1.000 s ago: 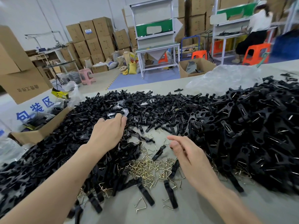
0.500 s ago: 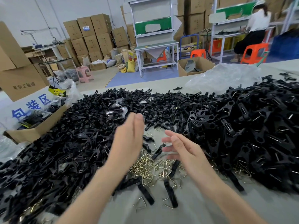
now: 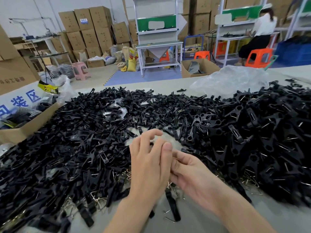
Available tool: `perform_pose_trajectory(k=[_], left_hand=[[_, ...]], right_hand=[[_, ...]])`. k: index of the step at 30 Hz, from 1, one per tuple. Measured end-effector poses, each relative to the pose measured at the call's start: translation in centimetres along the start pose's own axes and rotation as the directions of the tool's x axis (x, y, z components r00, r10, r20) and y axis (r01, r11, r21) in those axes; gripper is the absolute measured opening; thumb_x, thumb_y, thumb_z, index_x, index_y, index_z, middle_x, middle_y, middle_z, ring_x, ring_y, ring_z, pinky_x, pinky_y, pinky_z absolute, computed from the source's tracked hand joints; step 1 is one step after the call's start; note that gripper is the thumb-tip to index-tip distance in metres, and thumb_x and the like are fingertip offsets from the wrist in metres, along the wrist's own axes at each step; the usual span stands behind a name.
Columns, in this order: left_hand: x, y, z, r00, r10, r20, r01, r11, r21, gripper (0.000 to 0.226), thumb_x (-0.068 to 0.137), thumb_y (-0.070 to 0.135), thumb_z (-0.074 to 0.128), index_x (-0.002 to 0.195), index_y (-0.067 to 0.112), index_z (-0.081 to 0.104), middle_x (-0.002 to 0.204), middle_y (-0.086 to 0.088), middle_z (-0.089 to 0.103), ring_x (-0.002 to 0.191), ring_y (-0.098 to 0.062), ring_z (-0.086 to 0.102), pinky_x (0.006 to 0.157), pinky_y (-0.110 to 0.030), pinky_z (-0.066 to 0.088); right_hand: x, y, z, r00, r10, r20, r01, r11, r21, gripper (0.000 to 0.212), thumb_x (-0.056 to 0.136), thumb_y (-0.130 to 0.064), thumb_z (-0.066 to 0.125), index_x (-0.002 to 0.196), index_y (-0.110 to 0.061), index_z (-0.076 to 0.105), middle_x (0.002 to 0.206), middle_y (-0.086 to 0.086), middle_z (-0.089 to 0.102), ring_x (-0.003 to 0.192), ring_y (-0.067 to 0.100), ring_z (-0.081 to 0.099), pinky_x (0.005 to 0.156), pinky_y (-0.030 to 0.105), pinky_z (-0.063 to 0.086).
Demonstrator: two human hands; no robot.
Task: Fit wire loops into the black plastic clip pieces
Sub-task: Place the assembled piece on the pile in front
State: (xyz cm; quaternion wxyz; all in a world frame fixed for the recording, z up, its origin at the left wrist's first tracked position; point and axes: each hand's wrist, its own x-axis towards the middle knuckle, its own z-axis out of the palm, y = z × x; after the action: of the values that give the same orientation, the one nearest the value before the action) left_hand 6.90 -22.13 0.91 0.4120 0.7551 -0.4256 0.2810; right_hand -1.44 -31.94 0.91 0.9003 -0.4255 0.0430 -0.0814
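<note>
A: The grip of both hands is narrow. The left hand (image 3: 148,165) and the right hand (image 3: 190,174) are pressed together above the table (image 3: 202,221), with the fingers curled inward. What is inside them?

B: I cannot tell for sure, because the fingers cover it. Something thin shows between the two hands, but it is too small to name.

A: And where are the parts for the task?

B: The loose black clip pieces (image 3: 75,148) lie in a wide pile to the left of the hands and behind them. The wire loops (image 3: 98,198), of brass colour, are scattered on the table under and beside the hands. Some are mixed into the edge of the pile.

A: The heap on the right (image 3: 252,140) looks different.

B: Yes. There the pieces are joined in a forked shape, and short wires shine on many of them. I judge that these are the finished clips.

A: So how far is the work?

B: A good part seems done, because that heap is large. But the pile of single pieces is also large and many loops lie unused, so I think much is left.
</note>
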Motion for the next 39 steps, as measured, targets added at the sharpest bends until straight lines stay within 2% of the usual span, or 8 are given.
perform_pose_trajectory(k=[4, 8, 10, 13, 16, 21, 27, 39], left_hand=[[-0.2, 0.6, -0.6, 0.997, -0.058, -0.057, 0.041, 0.962, -0.27, 0.038, 0.109, 0.038, 0.025, 0.093, 0.029, 0.058, 0.12, 0.014, 0.057, 0.123, -0.015, 0.048, 0.102, -0.019, 0.034], [-0.1, 0.7, -2.0, 0.943, -0.313, -0.116, 0.195, 0.797, -0.571, 0.029, 0.107, 0.048, 0.031, 0.096, 0.037, 0.055, 0.076, 0.011, 0.061, 0.067, -0.007, 0.059, 0.061, -0.021, 0.048], [0.2, 0.3, -2.4, 0.882, -0.47, -0.005, 0.368, 0.696, -0.617, 0.03, 0.105, 0.053, 0.031, 0.101, 0.042, 0.058, 0.067, 0.01, 0.049, 0.056, -0.007, 0.047, 0.053, -0.026, 0.045], [0.3, -0.1, -2.0, 0.779, -0.555, 0.293, 0.603, 0.532, -0.595, 0.031, 0.107, 0.037, 0.034, 0.13, 0.051, 0.048, 0.065, 0.012, 0.047, 0.064, -0.01, 0.051, 0.067, -0.034, 0.05], [0.1, 0.1, -1.4, 0.771, -0.506, 0.386, 0.635, 0.558, -0.535, 0.039, 0.107, 0.027, 0.044, 0.143, 0.039, 0.042, 0.071, 0.01, 0.059, 0.069, -0.003, 0.058, 0.067, -0.018, 0.052], [0.5, 0.7, -1.4, 0.754, -0.522, 0.398, 0.638, 0.441, -0.631, 0.023, 0.095, 0.012, 0.064, 0.117, 0.022, 0.064, 0.088, 0.002, 0.075, 0.071, 0.0, 0.068, 0.065, -0.015, 0.054], [0.2, 0.5, -1.0, 0.748, -0.508, 0.428, 0.655, 0.461, -0.599, 0.029, 0.095, 0.007, 0.065, 0.106, 0.033, 0.073, 0.102, 0.011, 0.076, 0.097, -0.007, 0.072, 0.083, -0.022, 0.058], [-0.3, 0.3, -0.7, 0.784, -0.441, 0.436, 0.62, 0.546, -0.563, 0.025, 0.095, 0.016, 0.068, 0.095, 0.041, 0.072, 0.089, 0.006, 0.077, 0.087, -0.014, 0.072, 0.082, -0.026, 0.058]], right_hand=[[0.1, 0.0, -0.3, 1.0, 0.0, -0.001, 0.0, 1.0, -0.012, 0.026, 0.088, -0.008, 0.068, 0.112, 0.0, 0.071, 0.105, 0.018, 0.068, 0.094, 0.024, 0.071, 0.081, 0.032, 0.06], [0.5, -0.1, -1.0, 0.985, -0.05, -0.168, 0.048, 0.999, -0.012, 0.039, 0.08, -0.007, 0.068, 0.119, -0.006, 0.07, 0.092, 0.014, 0.067, 0.082, 0.022, 0.069, 0.081, 0.039, 0.061], [0.6, -0.5, -1.3, 0.973, -0.081, -0.214, 0.083, 0.997, -0.001, 0.041, 0.081, -0.007, 0.065, 0.122, -0.004, 0.069, 0.091, 0.014, 0.069, 0.079, 0.021, 0.069, 0.077, 0.037, 0.062], [0.8, -0.8, -1.5, 0.964, -0.106, -0.244, 0.119, 0.992, 0.04, 0.035, 0.084, -0.007, 0.062, 0.118, -0.004, 0.071, 0.093, 0.014, 0.071, 0.076, 0.021, 0.071, 0.071, 0.034, 0.062], [0.8, -0.7, -1.7, 0.953, -0.102, -0.286, 0.118, 0.992, 0.037, 0.03, 0.091, -0.006, 0.056, 0.118, -0.006, 0.069, 0.094, 0.016, 0.074, 0.073, 0.02, 0.072, 0.067, 0.031, 0.062], [0.9, -0.3, -1.7, 0.937, -0.172, -0.304, 0.155, 0.985, -0.081, 0.022, 0.085, -0.012, 0.062, 0.096, -0.01, 0.081, 0.094, 0.013, 0.075, 0.077, 0.017, 0.072, 0.07, 0.024, 0.06], [0.9, 0.0, -1.8, 0.931, -0.24, -0.274, 0.179, 0.957, -0.23, 0.022, 0.09, -0.011, 0.063, 0.102, -0.016, 0.081, 0.095, 0.007, 0.077, 0.084, 0.013, 0.072, 0.08, 0.023, 0.058], [0.9, 0.1, -2.1, 0.926, -0.304, -0.223, 0.208, 0.906, -0.369, 0.029, 0.085, -0.023, 0.067, 0.112, -0.015, 0.078, 0.102, 0.011, 0.077, 0.088, 0.018, 0.073, 0.086, 0.029, 0.059]])
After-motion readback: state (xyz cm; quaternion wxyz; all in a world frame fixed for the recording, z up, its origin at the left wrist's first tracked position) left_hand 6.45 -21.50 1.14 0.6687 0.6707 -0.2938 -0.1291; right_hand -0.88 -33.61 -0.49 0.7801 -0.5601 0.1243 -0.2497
